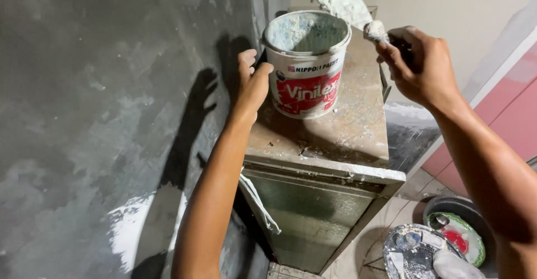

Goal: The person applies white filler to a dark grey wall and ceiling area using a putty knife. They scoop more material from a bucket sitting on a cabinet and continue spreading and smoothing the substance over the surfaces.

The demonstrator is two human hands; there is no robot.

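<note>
A white plastic bucket (306, 63) with a red label stands on top of a dusty cabinet (335, 139); its inside is smeared with white putty. My left hand (251, 83) rests against the bucket's left side, fingers curled toward the rim. My right hand (417, 66) is raised to the right of the bucket and grips a tool handle whose putty-coated end (376, 31) points at the bucket's rim. A flat blade loaded with white putty (342, 0) shows behind the bucket.
A rough grey plastered wall (100, 116) fills the left, with a white patch low down. On the tiled floor at lower right lie a metal pan (411, 251) with putty and a round lid (461, 237). A pink panel runs along the right edge.
</note>
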